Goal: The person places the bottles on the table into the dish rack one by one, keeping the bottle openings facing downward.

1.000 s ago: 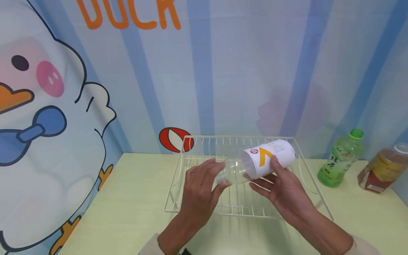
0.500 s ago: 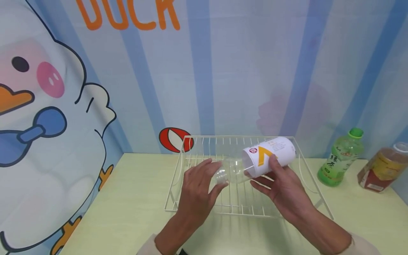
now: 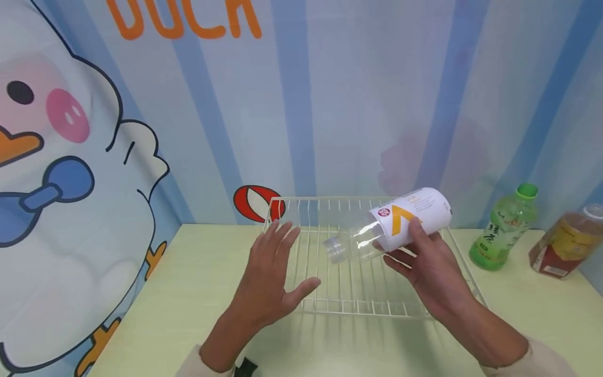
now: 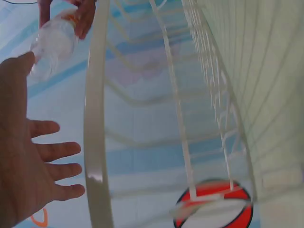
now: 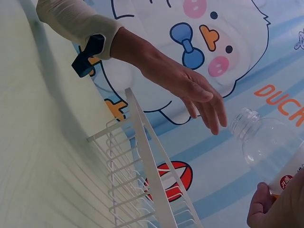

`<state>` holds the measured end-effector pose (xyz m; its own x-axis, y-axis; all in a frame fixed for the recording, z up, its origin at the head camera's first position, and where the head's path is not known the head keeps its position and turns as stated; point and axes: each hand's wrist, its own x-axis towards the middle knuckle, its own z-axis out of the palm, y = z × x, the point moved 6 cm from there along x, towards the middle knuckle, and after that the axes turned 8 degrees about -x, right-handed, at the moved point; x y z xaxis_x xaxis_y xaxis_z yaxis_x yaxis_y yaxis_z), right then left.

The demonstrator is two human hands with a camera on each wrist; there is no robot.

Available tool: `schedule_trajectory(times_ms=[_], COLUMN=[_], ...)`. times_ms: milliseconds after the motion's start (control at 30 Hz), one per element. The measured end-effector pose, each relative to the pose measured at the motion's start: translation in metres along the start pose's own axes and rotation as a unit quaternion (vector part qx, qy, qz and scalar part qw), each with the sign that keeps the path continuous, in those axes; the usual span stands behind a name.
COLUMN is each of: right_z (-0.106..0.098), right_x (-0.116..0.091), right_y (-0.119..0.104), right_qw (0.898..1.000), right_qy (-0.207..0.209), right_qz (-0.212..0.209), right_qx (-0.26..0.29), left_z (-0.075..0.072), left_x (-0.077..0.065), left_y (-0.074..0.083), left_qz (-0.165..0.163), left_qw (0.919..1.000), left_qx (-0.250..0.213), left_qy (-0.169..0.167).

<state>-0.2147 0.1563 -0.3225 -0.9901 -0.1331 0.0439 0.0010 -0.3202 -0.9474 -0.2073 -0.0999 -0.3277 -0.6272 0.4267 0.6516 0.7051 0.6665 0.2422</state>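
A clear plastic bottle (image 3: 411, 219) with a white label and a yellow mark lies tilted on its side in the air, its uncapped neck pointing left. My right hand (image 3: 435, 269) grips it round the labelled part, thumb on the label. My left hand (image 3: 265, 280) is apart from the bottle, left of its neck, with fingers spread and nothing held. In the left wrist view the left hand's (image 4: 28, 156) straight fingers stand beside the rack's rail. The right wrist view shows the bottle's threaded mouth (image 5: 244, 123) near the left fingertips.
A white wire rack (image 3: 330, 306) stands on the pale table (image 3: 188, 293) beneath the hands. To the right are a green tea bottle (image 3: 504, 228) and a brown drink bottle (image 3: 565, 243). A duck-print curtain (image 3: 353, 104) hangs behind.
My left hand has let go of the bottle's neck and drawn back left, its fingers spreading. The right hand has moved the bottle slightly right and up.
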Motion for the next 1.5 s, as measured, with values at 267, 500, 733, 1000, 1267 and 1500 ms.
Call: schedule_trajectory(times_ms=[267, 500, 733, 1000, 1267, 1500], right_z=[-0.005, -0.011, -0.02, -0.033, -0.046, -0.057], right_x=[0.005, 0.006, 0.01, 0.013, 0.02, 0.026], right_y=[-0.005, -0.012, -0.019, -0.023, -0.025, -0.023], right_qw=[1.0, 0.999, 0.997, 0.991, 0.974, 0.944], right_qy=[0.008, 0.011, 0.029, 0.066, 0.093, 0.109], right_qz=[-0.012, -0.029, -0.038, -0.038, -0.014, 0.014], right_qx=[0.006, -0.022, -0.055, -0.114, -0.208, -0.311], left_z=[-0.006, -0.002, 0.001, 0.008, 0.012, 0.014], left_x=[-0.018, -0.038, -0.054, -0.059, -0.062, -0.062], left_y=[-0.027, -0.044, -0.062, -0.068, -0.071, -0.073], left_qz=[-0.063, -0.112, -0.166, -0.185, -0.205, -0.231], left_qw=[0.9905, 0.9783, 0.962, 0.9544, 0.9477, 0.9382], left_qx=[0.062, 0.068, 0.065, 0.05, 0.028, 0.014], left_qy=[-0.106, -0.161, -0.206, -0.229, -0.243, -0.258])
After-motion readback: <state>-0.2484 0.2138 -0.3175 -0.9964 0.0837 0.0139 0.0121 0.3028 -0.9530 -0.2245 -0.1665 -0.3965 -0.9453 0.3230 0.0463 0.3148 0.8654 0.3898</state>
